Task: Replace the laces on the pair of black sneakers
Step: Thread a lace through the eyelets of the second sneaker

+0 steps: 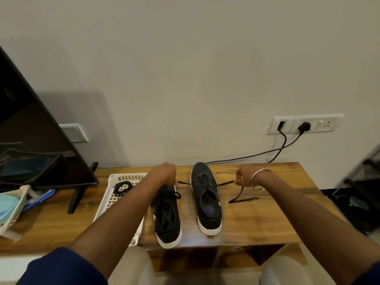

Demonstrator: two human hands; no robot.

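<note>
Both hands out: left hand (165, 171) and right hand (243, 177) each pinch lace (223, 183) end, pulled taut across right sneaker (205, 197). Probably evening ends; next, thread upper eyelets.

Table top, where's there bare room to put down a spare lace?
Bare wood lies right of the right sneaker, past the loose lace end, out to the table edge. Crowded: the left sneaker sits against the white basket.
</note>
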